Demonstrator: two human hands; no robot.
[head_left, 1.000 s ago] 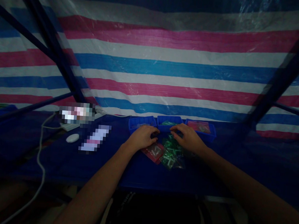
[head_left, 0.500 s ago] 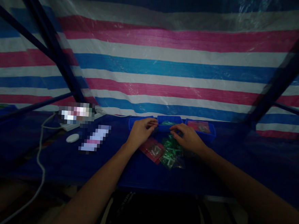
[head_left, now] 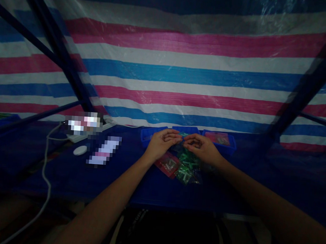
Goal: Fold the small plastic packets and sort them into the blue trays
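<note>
Over the front of the small blue bins, my left hand (head_left: 163, 143) and my right hand (head_left: 201, 147) nearly meet. Both have their fingers closed in a pinch. Between them, and hanging just below the fingertips, is what looks like a clear plastic bag (head_left: 179, 148); its contents are too dark to make out. Beneath my right hand lies a pile of green-printed plastic bags (head_left: 186, 170) with small pale pieces inside. A red plastic bag (head_left: 167, 164) with small metallic-looking parts lies below my left hand, against the green ones.
Three blue bins line the back: a left bin (head_left: 148, 134), a middle bin (head_left: 186, 129) and a right bin (head_left: 230, 143) holding a red bag (head_left: 217, 138). At left are a white round object (head_left: 80, 150), a blurred-out flat item (head_left: 105, 151), a power strip (head_left: 72, 138) and a white cable (head_left: 46, 173).
My hands have come together from a gap over the middle bin, the left moving right. Their fingers have closed, and a clear bag now shows beneath them. The bags on the table lie as before.
</note>
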